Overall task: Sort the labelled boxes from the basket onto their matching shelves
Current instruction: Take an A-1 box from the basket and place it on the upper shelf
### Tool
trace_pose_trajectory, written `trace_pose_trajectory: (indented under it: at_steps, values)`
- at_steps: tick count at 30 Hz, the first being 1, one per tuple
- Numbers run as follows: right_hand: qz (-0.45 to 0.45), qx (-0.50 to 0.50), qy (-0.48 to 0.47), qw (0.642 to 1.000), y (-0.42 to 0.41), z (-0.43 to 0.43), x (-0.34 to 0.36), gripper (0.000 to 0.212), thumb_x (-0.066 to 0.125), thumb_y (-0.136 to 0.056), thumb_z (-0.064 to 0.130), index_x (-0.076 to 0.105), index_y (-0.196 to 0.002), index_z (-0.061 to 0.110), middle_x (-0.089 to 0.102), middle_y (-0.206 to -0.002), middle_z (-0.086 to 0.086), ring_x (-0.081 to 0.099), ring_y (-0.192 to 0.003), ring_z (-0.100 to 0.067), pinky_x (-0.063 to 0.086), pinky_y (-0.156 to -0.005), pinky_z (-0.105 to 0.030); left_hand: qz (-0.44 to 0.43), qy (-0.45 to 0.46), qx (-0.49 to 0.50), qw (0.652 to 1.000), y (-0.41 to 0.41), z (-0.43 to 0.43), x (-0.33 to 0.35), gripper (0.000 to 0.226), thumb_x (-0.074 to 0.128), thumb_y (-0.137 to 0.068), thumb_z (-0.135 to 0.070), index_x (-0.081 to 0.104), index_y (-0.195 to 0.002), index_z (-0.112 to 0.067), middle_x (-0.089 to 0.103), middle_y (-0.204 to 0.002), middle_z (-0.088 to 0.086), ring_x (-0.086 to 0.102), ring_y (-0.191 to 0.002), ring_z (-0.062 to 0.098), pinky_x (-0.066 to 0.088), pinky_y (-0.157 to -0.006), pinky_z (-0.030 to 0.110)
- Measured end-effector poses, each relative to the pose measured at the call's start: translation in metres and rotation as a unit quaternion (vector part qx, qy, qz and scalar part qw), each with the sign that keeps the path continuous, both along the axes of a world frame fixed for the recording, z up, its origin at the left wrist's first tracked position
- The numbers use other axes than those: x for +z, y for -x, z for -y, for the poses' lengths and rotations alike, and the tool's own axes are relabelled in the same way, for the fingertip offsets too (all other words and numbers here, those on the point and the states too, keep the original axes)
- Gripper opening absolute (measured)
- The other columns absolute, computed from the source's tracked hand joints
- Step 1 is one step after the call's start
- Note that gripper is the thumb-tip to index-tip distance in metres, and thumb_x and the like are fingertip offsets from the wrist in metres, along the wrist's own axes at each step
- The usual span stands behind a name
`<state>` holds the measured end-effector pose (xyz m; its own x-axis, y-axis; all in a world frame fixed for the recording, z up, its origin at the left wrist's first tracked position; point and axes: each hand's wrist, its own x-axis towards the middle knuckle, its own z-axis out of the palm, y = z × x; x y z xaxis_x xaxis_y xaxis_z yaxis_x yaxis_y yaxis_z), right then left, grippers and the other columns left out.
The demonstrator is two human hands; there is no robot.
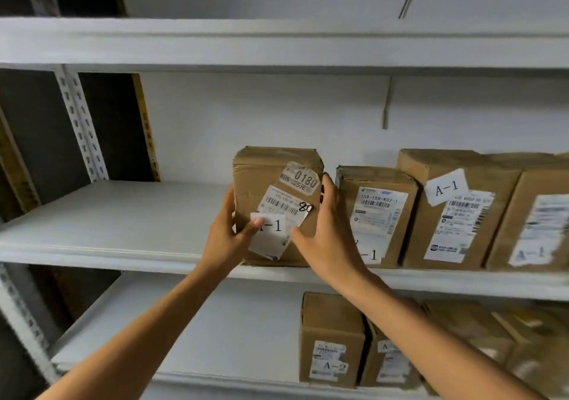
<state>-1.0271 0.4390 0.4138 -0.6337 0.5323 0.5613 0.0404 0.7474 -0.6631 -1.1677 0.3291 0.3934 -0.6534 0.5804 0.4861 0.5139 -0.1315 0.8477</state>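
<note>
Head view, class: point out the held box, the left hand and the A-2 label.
held box [261,168], head view, bare cardboard near its top.
left hand [225,238], head view, back of the hand.
A-2 label [335,366], head view, middle of the white sticker.

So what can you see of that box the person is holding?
The box is brown cardboard, creased, standing roughly upright on the middle shelf. Its front carries white barcode labels, a handwritten 80 and an A-1 tag. The left hand grips its left side, thumb on the tag; the right hand its right side.
</note>
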Motion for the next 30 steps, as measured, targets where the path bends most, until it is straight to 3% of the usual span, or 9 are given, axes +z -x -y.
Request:
trace_pose_trajectory:
  at_steps: [4, 7, 10, 13, 15, 17, 21, 26, 30]
  values:
    - [-0.005, -0.034, -0.071, 0.997, -0.008, 0.013, 0.003, 0.095, 0.067, -0.084, 0.008, 0.002, -0.153, 0.018, 0.01, -0.15, -0.002, 0.025, -0.137, -0.01, 0.031, -0.103, -0.009, -0.05, -0.024, -0.012, 0.998, -0.008, -0.013, -0.001, 0.062, 0.06, -0.091, -0.012, 0.03, -0.145, -0.008, 0.062, -0.109, -0.015, 0.063, -0.091, -0.01, 0.049, -0.068, 0.008]
    - [0.021, -0.069, -0.144, 0.987, -0.011, 0.018, -0.002, 0.086, 0.067, -0.083, 0.01, 0.015, -0.151, 0.015, 0.006, -0.15, -0.007, 0.023, -0.138, -0.017, 0.035, -0.099, -0.009, -0.067, -0.018, -0.038, 0.997, -0.006, -0.016, 0.0, 0.06, 0.061, -0.091, -0.011, 0.031, -0.143, -0.011, 0.063, -0.105, -0.026, 0.063, -0.093, -0.009, 0.049, -0.071, 0.007]
    - [0.022, -0.077, -0.22, 0.972, -0.007, 0.023, -0.008, 0.063, 0.066, -0.08, 0.014, 0.037, -0.136, 0.01, 0.026, -0.14, -0.011, 0.04, -0.128, -0.029, 0.054, -0.087, -0.028, -0.049, -0.001, -0.085, 0.995, 0.002, -0.017, 0.002, 0.077, 0.065, -0.09, -0.021, 0.017, -0.15, -0.013, 0.059, -0.128, -0.009, 0.06, -0.111, 0.002, 0.052, -0.089, 0.019]
    - [0.052, 0.002, -0.232, 0.971, 0.006, 0.033, -0.015, 0.032, 0.061, -0.083, 0.019, 0.051, -0.112, 0.011, 0.049, -0.117, -0.005, 0.052, -0.109, -0.021, 0.054, -0.08, -0.034, -0.045, 0.076, -0.057, 0.994, 0.008, -0.006, -0.008, 0.091, 0.06, -0.087, -0.047, 0.0, -0.153, -0.027, 0.043, -0.147, 0.0, 0.05, -0.128, 0.014, 0.046, -0.102, 0.034]
    - [0.093, 0.061, -0.226, 0.968, 0.015, 0.039, -0.021, 0.02, 0.059, -0.087, 0.02, 0.054, -0.104, 0.013, 0.057, -0.105, -0.002, 0.055, -0.096, -0.018, 0.052, -0.074, -0.033, -0.088, 0.12, 0.041, 0.988, 0.012, 0.016, -0.022, 0.074, 0.056, -0.089, -0.049, 0.021, -0.15, -0.024, 0.045, -0.143, -0.001, 0.049, -0.126, 0.015, 0.047, -0.099, 0.036]
    - [0.145, 0.116, -0.219, 0.958, 0.028, 0.045, -0.028, 0.016, 0.057, -0.089, 0.022, 0.054, -0.102, 0.013, 0.058, -0.101, -0.002, 0.055, -0.092, -0.019, 0.05, -0.073, -0.035, -0.135, 0.137, 0.118, 0.974, 0.018, 0.048, -0.036, 0.044, 0.056, -0.094, -0.032, 0.046, -0.134, -0.018, 0.056, -0.127, 0.001, 0.058, -0.112, 0.017, 0.052, -0.088, 0.033]
    - [0.249, 0.214, -0.211, 0.921, 0.073, 0.071, -0.042, 0.026, 0.059, -0.087, 0.029, 0.052, -0.108, 0.016, 0.056, -0.113, -0.001, 0.054, -0.1, -0.021, 0.047, -0.083, -0.035, -0.172, 0.271, 0.209, 0.924, 0.028, 0.118, -0.05, 0.027, 0.06, -0.089, -0.018, 0.058, -0.117, -0.016, 0.064, -0.107, -0.002, 0.065, -0.087, 0.017, 0.054, -0.077, 0.035]
    - [0.291, 0.349, -0.243, 0.857, 0.125, 0.13, -0.07, 0.041, 0.065, -0.084, 0.036, 0.054, -0.117, 0.013, 0.057, -0.119, -0.006, 0.058, -0.103, -0.024, 0.051, -0.088, -0.039, -0.113, 0.477, 0.298, 0.819, 0.005, 0.201, -0.061, 0.032, 0.063, -0.088, -0.03, 0.055, -0.118, -0.022, 0.064, -0.111, -0.003, 0.063, -0.094, 0.017, 0.053, -0.08, 0.033]
    - [0.286, 0.446, -0.273, 0.803, 0.131, 0.169, -0.098, 0.037, 0.065, -0.084, 0.033, 0.056, -0.111, 0.01, 0.058, -0.114, -0.009, 0.057, -0.098, -0.026, 0.051, -0.085, -0.043, -0.028, 0.512, 0.414, 0.752, -0.043, 0.246, -0.077, 0.027, 0.062, -0.085, -0.031, 0.058, -0.111, -0.024, 0.064, -0.11, -0.003, 0.061, -0.1, 0.023, 0.047, -0.077, 0.031]
